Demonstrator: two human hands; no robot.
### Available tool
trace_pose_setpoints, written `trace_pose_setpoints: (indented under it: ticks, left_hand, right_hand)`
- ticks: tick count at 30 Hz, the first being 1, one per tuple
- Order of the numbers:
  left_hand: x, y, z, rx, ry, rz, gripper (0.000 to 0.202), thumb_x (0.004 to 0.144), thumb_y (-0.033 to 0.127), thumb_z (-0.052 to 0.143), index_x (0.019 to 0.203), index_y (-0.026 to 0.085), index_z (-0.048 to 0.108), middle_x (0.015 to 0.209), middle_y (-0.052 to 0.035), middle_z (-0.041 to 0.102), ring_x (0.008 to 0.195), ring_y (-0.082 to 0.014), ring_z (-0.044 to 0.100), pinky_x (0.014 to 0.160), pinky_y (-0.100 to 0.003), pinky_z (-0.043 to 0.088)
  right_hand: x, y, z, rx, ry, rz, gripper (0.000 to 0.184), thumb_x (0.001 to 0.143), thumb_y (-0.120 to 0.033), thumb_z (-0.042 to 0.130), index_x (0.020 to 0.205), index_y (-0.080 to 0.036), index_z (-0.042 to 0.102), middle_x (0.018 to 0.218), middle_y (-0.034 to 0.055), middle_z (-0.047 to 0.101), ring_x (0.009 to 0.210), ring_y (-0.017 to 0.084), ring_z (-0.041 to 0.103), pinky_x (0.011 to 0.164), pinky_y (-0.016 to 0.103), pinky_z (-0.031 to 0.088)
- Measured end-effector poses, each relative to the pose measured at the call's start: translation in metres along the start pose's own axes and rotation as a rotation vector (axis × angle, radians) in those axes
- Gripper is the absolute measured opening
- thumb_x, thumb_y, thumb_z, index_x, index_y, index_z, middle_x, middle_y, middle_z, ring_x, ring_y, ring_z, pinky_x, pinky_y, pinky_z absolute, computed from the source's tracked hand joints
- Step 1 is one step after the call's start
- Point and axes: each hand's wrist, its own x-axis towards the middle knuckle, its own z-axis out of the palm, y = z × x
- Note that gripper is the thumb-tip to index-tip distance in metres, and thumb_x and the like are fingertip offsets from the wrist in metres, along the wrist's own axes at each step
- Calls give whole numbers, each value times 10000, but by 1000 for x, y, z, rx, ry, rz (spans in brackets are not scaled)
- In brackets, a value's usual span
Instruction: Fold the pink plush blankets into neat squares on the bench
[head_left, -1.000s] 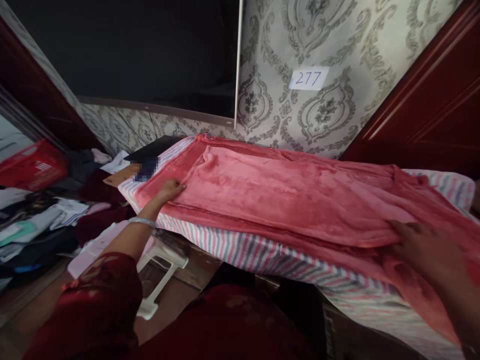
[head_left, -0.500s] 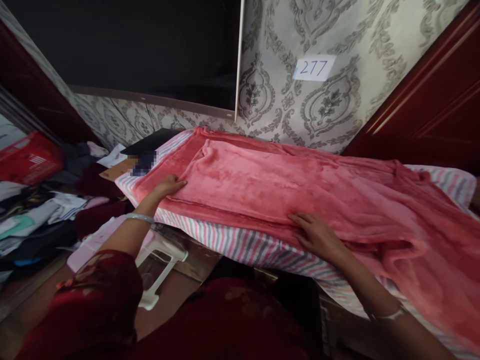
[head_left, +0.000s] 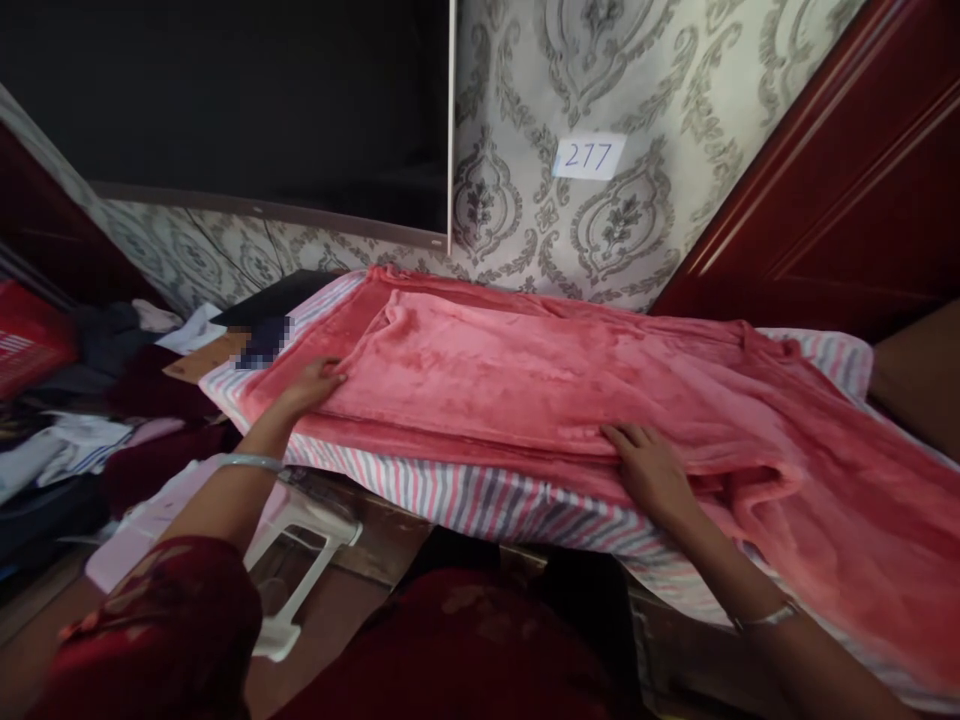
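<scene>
A coral-pink plush blanket (head_left: 495,370) lies folded in layers, its upper layer lighter than the darker one beneath. Resting at the left edge of that upper layer is my left hand (head_left: 311,385), its fingers slightly apart and touching the cloth. My right hand (head_left: 652,470) lies palm down over the front folded edge, fingers stretched out. Just right of it the blanket bunches into a loose fold (head_left: 765,485). Under everything a striped sheet (head_left: 450,490) hangs over the front edge.
A wall-mounted screen (head_left: 262,110) is behind on the left, and a paper marked 277 (head_left: 589,156) is on the wall. Piled clothes (head_left: 82,450) lie at the left. A white plastic stool (head_left: 300,570) stands below the front edge. Reddish wood panelling (head_left: 810,200) rises at the right.
My right hand has slid to the right along the blanket's front edge. My left hand stays at the same spot on the blanket. The whole view has shifted slightly.
</scene>
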Motion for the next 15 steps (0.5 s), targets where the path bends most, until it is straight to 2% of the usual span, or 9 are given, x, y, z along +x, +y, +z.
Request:
trace_pose_setpoints:
  ticks: [2, 4, 6, 9, 11, 15]
  left_hand:
    - [-13, -1, -7, -191, -68, 51, 842, 669, 461, 743, 1439, 195, 529, 1112, -99, 712, 953, -235, 651, 776, -292, 529]
    - [-27, -2, -16, -274, -118, 74, 902, 598, 505, 793, 1431, 251, 556, 1216, -99, 699, 1034, -253, 641, 819, -305, 541]
    - [-41, -3, -23, -266, -151, 72, 825, 559, 563, 807, 1316, 268, 663, 1254, -97, 698, 1065, -286, 636, 822, -330, 552]
    - [-54, -1, -30, -221, -192, 111, 619, 556, 622, 787, 1053, 253, 781, 1204, -101, 728, 1112, -336, 635, 861, -369, 552]
    - [-59, 2, -32, -210, -203, 180, 515, 583, 587, 772, 970, 247, 783, 1203, -105, 729, 1178, -348, 616, 929, -376, 532]
    - [-63, 13, -28, -95, -222, 339, 549, 632, 350, 673, 1171, 249, 692, 1351, -90, 644, 1173, -308, 611, 924, -372, 537]
  right_hand:
    - [-9, 16, 6, -14, 32, 45, 559, 775, -22, 493, 1290, -169, 652, 1203, 162, 671, 1056, 322, 605, 799, 433, 534]
    - [-18, 32, 13, -21, 67, 73, 589, 747, -44, 520, 1306, -190, 638, 1190, 155, 672, 1046, 336, 611, 796, 457, 544]
    - [-26, 45, 18, -14, 99, 79, 624, 733, -57, 521, 1334, -197, 617, 1193, 153, 672, 1047, 340, 623, 827, 480, 553]
    - [-32, 58, 21, -7, 106, 101, 610, 731, -63, 480, 1316, -157, 628, 1193, 177, 680, 1026, 351, 653, 843, 496, 563]
    - [-31, 64, 17, 37, 103, 133, 563, 724, -85, 462, 1241, -151, 674, 1155, 184, 702, 1002, 365, 676, 840, 509, 567]
    - [-18, 72, -3, 271, 175, 262, 459, 705, -178, 460, 1057, -280, 735, 1014, 119, 756, 981, 379, 711, 829, 510, 576]
